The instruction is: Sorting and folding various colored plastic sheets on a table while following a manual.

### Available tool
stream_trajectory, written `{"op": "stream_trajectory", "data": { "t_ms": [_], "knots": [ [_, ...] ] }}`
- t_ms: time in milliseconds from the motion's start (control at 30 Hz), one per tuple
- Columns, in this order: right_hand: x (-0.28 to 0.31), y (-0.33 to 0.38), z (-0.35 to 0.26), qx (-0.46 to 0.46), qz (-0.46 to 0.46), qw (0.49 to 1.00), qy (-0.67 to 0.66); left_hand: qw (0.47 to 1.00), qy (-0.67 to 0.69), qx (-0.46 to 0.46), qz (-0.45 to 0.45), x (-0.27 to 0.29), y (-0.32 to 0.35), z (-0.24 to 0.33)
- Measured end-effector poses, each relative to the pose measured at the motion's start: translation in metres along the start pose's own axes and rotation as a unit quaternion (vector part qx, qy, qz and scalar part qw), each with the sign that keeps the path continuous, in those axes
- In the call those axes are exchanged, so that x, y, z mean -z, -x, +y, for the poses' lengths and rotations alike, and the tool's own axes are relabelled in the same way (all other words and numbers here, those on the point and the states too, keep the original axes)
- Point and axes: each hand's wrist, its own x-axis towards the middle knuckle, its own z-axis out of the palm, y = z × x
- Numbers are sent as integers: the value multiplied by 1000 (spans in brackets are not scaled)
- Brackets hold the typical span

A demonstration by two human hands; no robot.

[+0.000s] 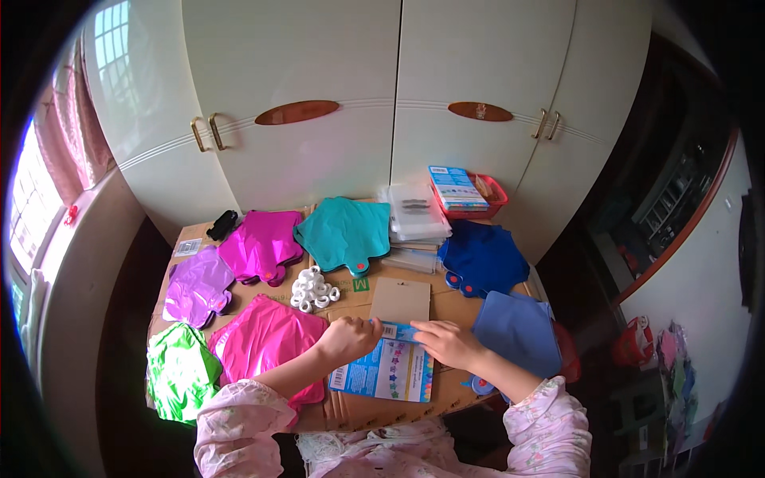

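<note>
While both sets of fingertips pinch the top edge of a blue printed card package [388, 368], I read this as a two-handed grip to keep it flat and steady on the cardboard-covered table [446, 307]. My left hand [348, 338] closes thumb against fingers on the upper left corner; my right hand [448, 343] pinches the upper right part, fingers pressed together, not spread. Package lies near the front table edge, between my forearms, slightly tilted. It looks flat, glossy, blue with a colourful row of small shapes printed across a lighter panel; too small to tell more. Just behind it sits a plain brown card [400, 299], touching or nearly so. A heap of white rings [313, 289] lies behind the left hand. Foil balloons sorted by colour ring the work spot, probably for easy reach: hot pink [259, 338], green [180, 370], lilac [198, 285], magenta [259, 244], teal [346, 231], dark blue [482, 259], pale blue [518, 331]. Clear bags [417, 215] stack at the back beside a red basket [492, 195].
</note>
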Motion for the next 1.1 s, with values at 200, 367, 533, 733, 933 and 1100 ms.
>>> {"op": "stream_trajectory", "data": {
  "t_ms": [200,367,533,733,933,1100],
  "knots": [
    [-13,-15,17,-73,-5,997,-10,995,41,74,-43,-10,-27,-13],
    [-15,-32,27,-134,-33,990,-8,994,87,72,-3,-28,-42,-23],
    [-28,-42,40,-104,-3,988,113,990,83,110,-18,-40,-55,-30],
    [-42,-59,77,-127,42,974,181,989,43,141,2,-66,-80,-48],
    [-52,-75,97,-143,76,963,215,986,21,165,3,-86,-97,-61],
    [-51,-80,110,-129,91,960,233,985,13,167,25,-92,-106,-67]
  ]
}}
